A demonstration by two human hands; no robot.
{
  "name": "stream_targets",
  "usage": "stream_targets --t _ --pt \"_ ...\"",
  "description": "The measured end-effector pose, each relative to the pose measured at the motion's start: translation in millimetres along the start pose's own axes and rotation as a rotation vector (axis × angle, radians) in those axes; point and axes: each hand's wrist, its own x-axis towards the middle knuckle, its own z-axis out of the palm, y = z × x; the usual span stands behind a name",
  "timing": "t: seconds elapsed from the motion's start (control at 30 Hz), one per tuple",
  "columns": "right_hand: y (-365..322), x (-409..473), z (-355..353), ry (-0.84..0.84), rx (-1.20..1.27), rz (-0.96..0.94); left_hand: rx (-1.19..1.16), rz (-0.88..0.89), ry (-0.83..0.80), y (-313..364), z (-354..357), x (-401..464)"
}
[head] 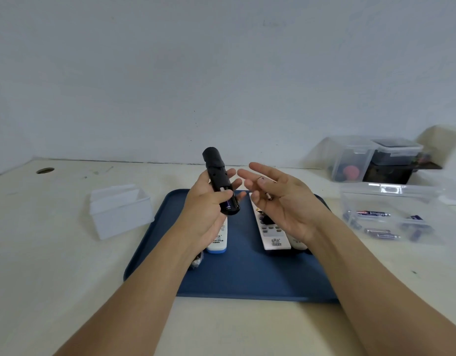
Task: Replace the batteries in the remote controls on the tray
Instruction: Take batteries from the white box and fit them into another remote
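My left hand (206, 201) grips a black remote (218, 176), held upright above the blue tray (247, 278). Its battery compartment is open and faces me, with a dark blue battery (228, 204) sitting in the lower end. My right hand (280, 199) hovers just right of it, palm turned left and fingers stretched out. Its thumb presses a small battery (268, 197) with a metal tip against the palm. On the tray lie a white remote with a blue end (218, 244), a white remote with grey buttons (272, 232) and part of another white remote (298, 244).
A clear box (391, 199) holding several loose batteries stands right of the tray. A white open box (121, 209) sits to the tray's left. Clear lidded containers (363, 160) stand at the back right against the wall. A cable hole (45, 170) is at the table's back left.
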Motion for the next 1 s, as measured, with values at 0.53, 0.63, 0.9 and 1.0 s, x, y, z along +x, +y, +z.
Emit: stream_targets --t 0.53,0.63,0.9,1.0 --pt "12 -1 10 0.224 -0.77 -0.225 -0.161 -0.09 0.008 -3 8 -3" --pt "12 -2 12 0.111 -0.774 -0.205 -0.196 -0.103 -0.01 -3 9 -3" --pt "19 -3 7 0.137 -1.143 -0.601 -0.163 -0.076 0.0 -1 8 -1" --pt "21 0 5 0.11 -1.252 -0.705 -0.185 -0.07 -0.017 1 10 -4"
